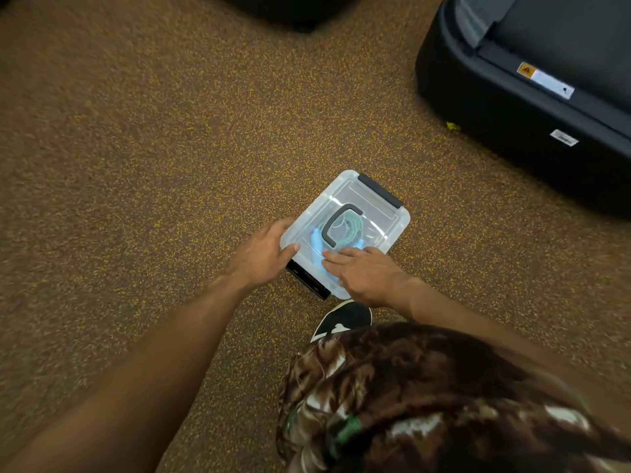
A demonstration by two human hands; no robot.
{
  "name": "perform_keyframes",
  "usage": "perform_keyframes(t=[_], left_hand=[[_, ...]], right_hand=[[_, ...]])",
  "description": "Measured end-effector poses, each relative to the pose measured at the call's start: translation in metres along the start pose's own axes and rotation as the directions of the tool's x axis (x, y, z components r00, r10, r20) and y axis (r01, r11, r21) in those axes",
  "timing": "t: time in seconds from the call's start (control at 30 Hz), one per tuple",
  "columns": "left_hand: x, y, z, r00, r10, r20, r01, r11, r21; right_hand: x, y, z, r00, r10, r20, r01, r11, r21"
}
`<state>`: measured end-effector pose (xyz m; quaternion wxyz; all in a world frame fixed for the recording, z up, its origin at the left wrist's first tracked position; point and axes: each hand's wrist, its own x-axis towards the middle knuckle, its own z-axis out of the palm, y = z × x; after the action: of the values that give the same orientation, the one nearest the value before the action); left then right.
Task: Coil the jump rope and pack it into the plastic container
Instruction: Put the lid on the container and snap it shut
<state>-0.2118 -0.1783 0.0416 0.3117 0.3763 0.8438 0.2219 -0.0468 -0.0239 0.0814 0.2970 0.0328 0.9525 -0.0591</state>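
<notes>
A clear plastic container (372,213) lies on the speckled brown floor with its lid on. Through the lid I see the coiled green jump rope (351,227) with its light blue handles. A dark carry handle sits on the lid, and a dark latch (380,191) lies along the far end. Another latch (307,281) hangs at the near end. My left hand (266,256) grips the container's left near corner, thumb on the lid. My right hand (363,274) rests flat on the lid's near part, fingers straight.
A large black machine base (512,107) with warning stickers stands at the right. Another dark object (290,11) is at the top. My shoe (345,317) is just below the container, and my patterned-clad knee fills the lower right. Speckled floor spreads to the left.
</notes>
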Motion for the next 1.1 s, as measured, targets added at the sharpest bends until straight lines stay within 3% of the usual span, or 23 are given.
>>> perform_keyframes(t=[0.13, 0.3, 0.57, 0.77, 0.83, 0.87, 0.93, 1.0, 1.03, 1.1], left_hand=[[-0.008, 0.001, 0.007, 0.986, -0.165, 0.013, 0.161, 0.941, -0.298], [-0.014, 0.010, 0.016, 0.934, -0.324, 0.153, 0.332, 0.622, -0.710], [-0.016, 0.012, 0.038, 0.830, -0.461, 0.313, 0.496, 0.354, -0.793], [-0.021, 0.021, 0.038, 0.778, -0.563, 0.279, 0.499, 0.285, -0.818], [-0.024, 0.024, 0.036, 0.791, -0.584, 0.185, 0.443, 0.336, -0.832], [-0.026, 0.024, 0.035, 0.812, -0.572, 0.115, 0.403, 0.408, -0.819], [-0.033, 0.028, 0.033, 0.882, -0.469, -0.048, 0.315, 0.663, -0.679], [-0.040, 0.029, 0.031, 0.960, -0.234, -0.154, 0.188, 0.945, -0.267], [-0.044, 0.028, 0.030, 0.982, -0.108, -0.158, 0.106, 0.994, -0.023], [-0.044, 0.024, 0.025, 0.992, 0.075, -0.100, -0.032, 0.925, 0.378]], right_hand=[[0.000, 0.000, -0.004, 1.000, 0.000, 0.011, 0.000, 1.000, 0.016], [0.000, 0.004, -0.009, 1.000, -0.013, 0.008, 0.013, 1.000, 0.023], [0.002, 0.005, -0.011, 0.998, -0.011, 0.056, 0.010, 1.000, 0.019], [-0.001, 0.003, -0.010, 0.999, -0.013, 0.050, 0.012, 1.000, 0.022], [-0.002, 0.002, -0.011, 0.998, -0.010, 0.057, 0.009, 1.000, 0.017], [-0.003, 0.002, -0.011, 0.998, -0.011, 0.060, 0.010, 1.000, 0.016], [-0.004, 0.002, -0.012, 0.998, -0.020, 0.056, 0.019, 1.000, 0.016], [-0.006, 0.004, -0.014, 0.998, -0.034, 0.045, 0.034, 0.999, 0.001], [-0.006, 0.004, -0.016, 0.998, -0.041, 0.045, 0.042, 0.999, -0.008], [-0.007, 0.006, -0.018, 0.997, -0.052, 0.056, 0.053, 0.998, -0.017]])
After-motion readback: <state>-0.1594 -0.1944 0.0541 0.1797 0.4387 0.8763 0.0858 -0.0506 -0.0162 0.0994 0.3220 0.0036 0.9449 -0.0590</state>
